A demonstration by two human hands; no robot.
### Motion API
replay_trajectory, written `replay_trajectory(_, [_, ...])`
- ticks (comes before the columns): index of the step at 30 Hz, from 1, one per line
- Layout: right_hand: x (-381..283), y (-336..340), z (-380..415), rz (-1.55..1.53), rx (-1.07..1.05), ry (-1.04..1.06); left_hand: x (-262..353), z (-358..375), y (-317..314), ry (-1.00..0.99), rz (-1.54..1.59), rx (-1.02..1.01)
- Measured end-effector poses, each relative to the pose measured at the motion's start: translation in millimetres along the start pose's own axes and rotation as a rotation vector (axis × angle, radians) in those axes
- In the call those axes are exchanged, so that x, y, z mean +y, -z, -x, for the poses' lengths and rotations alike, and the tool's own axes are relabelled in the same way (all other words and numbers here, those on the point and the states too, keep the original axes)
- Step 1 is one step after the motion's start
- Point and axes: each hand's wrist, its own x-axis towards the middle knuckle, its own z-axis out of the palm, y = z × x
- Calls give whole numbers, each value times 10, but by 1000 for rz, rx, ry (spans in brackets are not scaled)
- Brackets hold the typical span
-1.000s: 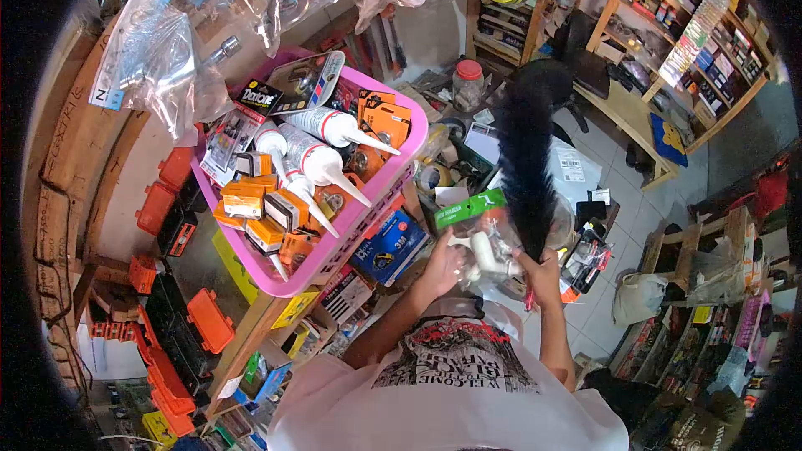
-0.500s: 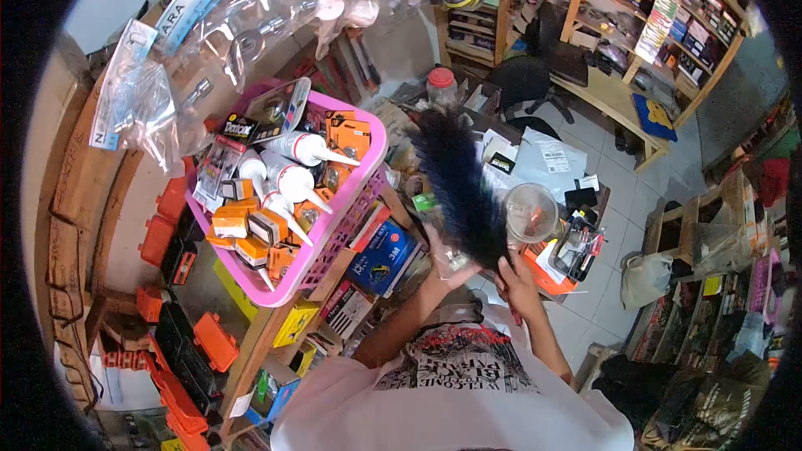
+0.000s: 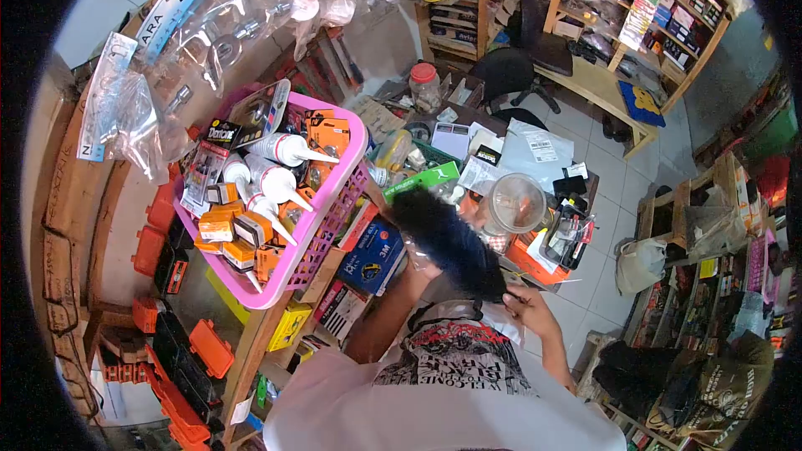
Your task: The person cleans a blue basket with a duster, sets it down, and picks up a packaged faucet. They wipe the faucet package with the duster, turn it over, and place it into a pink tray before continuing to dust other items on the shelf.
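A dark, bristly duster (image 3: pixel 451 242) slants across the middle of the view. My right hand (image 3: pixel 528 309) is closed round its lower end, near the shirt front. Behind the duster's bristles is my left hand (image 3: pixel 424 265), mostly hidden, with a bit of clear plastic (image 3: pixel 411 252) by its fingers. Left of that hand lies a blue 3M pack (image 3: pixel 372 259) on the shelf. A pink basket (image 3: pixel 327 192) holds white nozzle tubes (image 3: pixel 276 179) and small orange boxes (image 3: pixel 219 224).
A cluttered desk carries a clear round tub (image 3: pixel 515 203), a red-lidded jar (image 3: pixel 424 88) and a green box (image 3: pixel 426 181). Plastic packets (image 3: pixel 138 125) hang at upper left. Orange cases (image 3: pixel 210 348) stand at lower left. Stocked shelves (image 3: pixel 689 309) line the right.
The duster has tipped lower and further left, uncovering the green box on the desk. My left hand has moved left behind the bristles. The whole view has shifted slightly.
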Motion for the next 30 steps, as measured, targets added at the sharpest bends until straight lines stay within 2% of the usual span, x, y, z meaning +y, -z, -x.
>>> replay_trajectory(1, [59,11,-30,9,42,48,-9,18,113,70,54,110])
replay_trajectory(2, [37,5,-40,18,83,95,54,-29,84,12,53,24])
replay_trajectory(4, [-55,55,-9,32,42,22,104,20,13,-17,138,-64])
replay_trajectory(6, [-62,165,-28,83,-64,16,124,77,-64,-39,192,-87])
replay_trajectory(9, [-77,242,-50,131,-73,39,35,143,195,44,40,200])
replay_trajectory(11, [17,260,-102,97,-33,30,120,220,-45,-73,217,135])
replay_trajectory(12, [1,262,-124,68,-26,7,92,287,212,-52,244,95])
replay_trajectory(13, [-15,271,-143,39,-20,-15,79,279,469,-43,370,-154])
replay_trajectory(15, [-37,364,-137,71,-135,-40,144,326,-75,-73,93,195])
replay_trajectory(16, [-52,388,-130,86,-192,-52,157,342,19,-63,167,52])
replay_trajectory(19, [-190,201,-167,29,30,-47,153,370,611,-22,386,-384])
replay_trajectory(20, [-187,244,-154,62,-32,-38,168,395,607,-14,380,-297])
replay_trajectory(22, [-177,356,-147,125,-159,-15,127,396,583,-117,262,150])
replay_trajectory(24, [-207,314,-151,81,-75,-33,186,329,-60,-195,100,364])
replay_trajectory(25, [-206,295,-141,57,-30,-45,214,318,-23,-162,132,322])
replay_trajectory(27, [-10,372,-160,35,-23,-69,190,376,497,-46,341,-268])
replay_trajectory(28, [-10,388,-167,27,-20,-77,217,370,423,-50,293,-269])
replay_trajectory(30, [-41,438,-122,82,-83,-26,184,383,248,-136,262,164])
